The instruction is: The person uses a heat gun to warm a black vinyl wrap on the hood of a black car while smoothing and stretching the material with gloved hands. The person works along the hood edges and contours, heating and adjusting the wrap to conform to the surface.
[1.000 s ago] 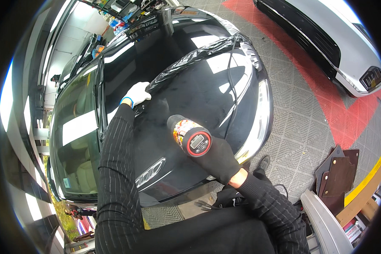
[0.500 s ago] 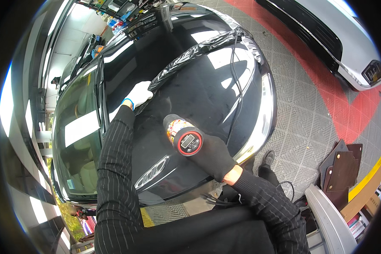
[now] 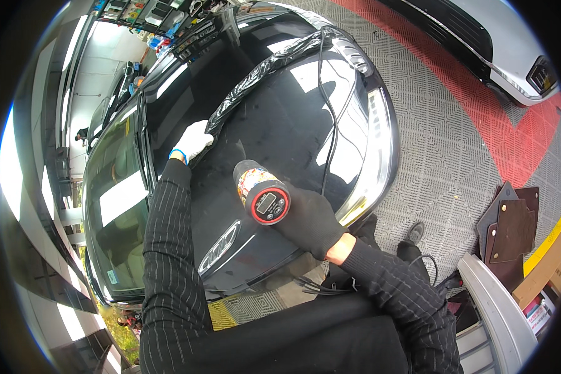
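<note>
1. From where I stand, the person's left hand (image 3: 194,141), in a white glove with a blue cuff, is closed on the near end of a dark plastic film (image 3: 255,76).
2. That film lies in a crumpled, shiny strip across a black car (image 3: 262,124), running from the white glove to the car's far side, between the windshield (image 3: 181,93) and the smooth hood in front of it.
3. The right hand (image 3: 315,219), in a black glove, is wrapped around a heat gun (image 3: 260,187); the handle itself is hidden from me behind the glove.
4. The heat gun is over the near part of the hood, with its dark nozzle pointing away from the person and its back end, a small screen inside a red ring, facing up at them. I cannot tell how wide the gap to the paint is.
5. A black cord (image 3: 335,121) trails over the hood from the far side, passing just beyond the right hand.
6. Nearer the person, below the heat gun, sits a silver-rimmed trim piece (image 3: 220,249) on the car's side.
7. Well apart, a pale car (image 3: 505,37) stands on the grey tile floor (image 3: 411,168), past a red stripe (image 3: 474,118).
8. Brown mats (image 3: 511,230) are stacked to the person's right.
</note>
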The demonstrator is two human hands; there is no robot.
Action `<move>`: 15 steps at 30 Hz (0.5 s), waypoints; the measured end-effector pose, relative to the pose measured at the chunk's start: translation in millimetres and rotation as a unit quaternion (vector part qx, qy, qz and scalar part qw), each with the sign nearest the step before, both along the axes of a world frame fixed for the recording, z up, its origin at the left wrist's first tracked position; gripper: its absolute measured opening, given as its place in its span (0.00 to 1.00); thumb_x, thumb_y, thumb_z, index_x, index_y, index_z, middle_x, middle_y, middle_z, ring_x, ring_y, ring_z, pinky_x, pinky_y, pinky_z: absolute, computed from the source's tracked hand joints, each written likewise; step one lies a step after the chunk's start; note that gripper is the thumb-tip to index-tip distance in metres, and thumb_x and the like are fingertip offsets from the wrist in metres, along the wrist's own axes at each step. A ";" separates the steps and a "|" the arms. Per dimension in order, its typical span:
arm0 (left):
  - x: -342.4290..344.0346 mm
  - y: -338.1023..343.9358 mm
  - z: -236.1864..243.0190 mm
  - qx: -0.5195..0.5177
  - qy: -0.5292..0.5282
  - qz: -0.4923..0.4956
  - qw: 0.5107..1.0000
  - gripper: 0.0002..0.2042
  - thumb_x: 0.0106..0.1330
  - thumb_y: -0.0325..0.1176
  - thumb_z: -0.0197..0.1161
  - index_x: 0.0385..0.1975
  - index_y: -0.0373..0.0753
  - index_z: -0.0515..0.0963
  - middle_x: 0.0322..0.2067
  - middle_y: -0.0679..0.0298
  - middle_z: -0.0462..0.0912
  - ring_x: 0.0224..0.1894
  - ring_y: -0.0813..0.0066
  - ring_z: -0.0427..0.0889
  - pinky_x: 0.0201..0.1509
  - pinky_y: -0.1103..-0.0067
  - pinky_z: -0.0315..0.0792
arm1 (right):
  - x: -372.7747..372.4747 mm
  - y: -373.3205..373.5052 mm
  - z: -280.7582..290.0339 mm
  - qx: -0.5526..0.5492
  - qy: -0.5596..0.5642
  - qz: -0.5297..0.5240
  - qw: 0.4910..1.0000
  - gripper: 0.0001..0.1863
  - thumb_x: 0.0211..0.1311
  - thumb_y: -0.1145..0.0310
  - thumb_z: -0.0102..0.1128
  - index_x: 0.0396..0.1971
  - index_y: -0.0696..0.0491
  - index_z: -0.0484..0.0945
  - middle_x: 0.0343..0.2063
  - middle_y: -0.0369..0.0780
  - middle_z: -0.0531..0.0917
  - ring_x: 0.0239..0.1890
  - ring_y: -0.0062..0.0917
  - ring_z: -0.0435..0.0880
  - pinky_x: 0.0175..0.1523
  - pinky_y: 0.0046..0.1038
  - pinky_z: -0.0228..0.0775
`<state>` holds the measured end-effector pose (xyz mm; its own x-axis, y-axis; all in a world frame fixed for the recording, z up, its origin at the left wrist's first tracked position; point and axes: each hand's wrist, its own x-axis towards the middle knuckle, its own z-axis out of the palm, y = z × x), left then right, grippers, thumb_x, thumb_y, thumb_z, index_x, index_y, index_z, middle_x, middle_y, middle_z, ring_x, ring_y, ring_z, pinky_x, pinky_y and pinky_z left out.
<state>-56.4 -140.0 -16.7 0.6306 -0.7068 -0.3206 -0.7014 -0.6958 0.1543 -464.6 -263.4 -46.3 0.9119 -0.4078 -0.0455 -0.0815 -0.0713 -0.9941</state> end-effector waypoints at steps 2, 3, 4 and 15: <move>-1.2 0.1 -0.9 0.006 -0.012 -0.002 1.000 0.13 0.52 0.33 0.67 0.35 0.33 0.79 0.32 0.48 0.83 0.39 0.48 0.83 0.46 0.63 0.76 | -2.6 -2.4 -0.2 0.001 0.008 0.006 1.000 0.17 0.69 0.59 0.67 0.51 0.52 0.80 0.36 0.50 0.90 0.42 0.52 0.89 0.47 0.51 0.80; -2.3 2.2 -0.7 0.009 -0.019 -0.005 1.000 0.13 0.52 0.34 0.67 0.35 0.33 0.79 0.32 0.48 0.84 0.39 0.48 0.84 0.46 0.63 0.77 | -4.4 -0.7 0.2 0.002 0.013 0.007 1.000 0.16 0.69 0.60 0.67 0.51 0.52 0.79 0.36 0.50 0.90 0.42 0.52 0.89 0.46 0.51 0.80; -2.9 0.7 -1.3 0.024 -0.032 0.001 0.999 0.13 0.52 0.34 0.67 0.35 0.33 0.80 0.33 0.48 0.84 0.40 0.47 0.84 0.47 0.62 0.77 | -5.5 -2.3 0.0 0.005 0.020 0.012 1.000 0.16 0.69 0.60 0.67 0.50 0.52 0.79 0.36 0.51 0.90 0.42 0.52 0.89 0.46 0.51 0.80; -16.8 1.9 -0.6 0.019 -0.039 -0.011 0.999 0.14 0.54 0.36 0.66 0.37 0.35 0.81 0.37 0.47 0.86 0.44 0.44 0.85 0.50 0.60 0.77 | -15.4 -4.6 1.9 0.016 0.012 -0.002 1.000 0.18 0.70 0.59 0.67 0.54 0.52 0.80 0.38 0.51 0.90 0.44 0.53 0.89 0.49 0.51 0.80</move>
<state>-73.2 -138.1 -17.3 0.6397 -0.7086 -0.2978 -0.7248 -0.6851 0.0731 -480.1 -268.1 -44.4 0.9089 -0.4089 -0.0812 -0.1063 -0.0388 -0.9936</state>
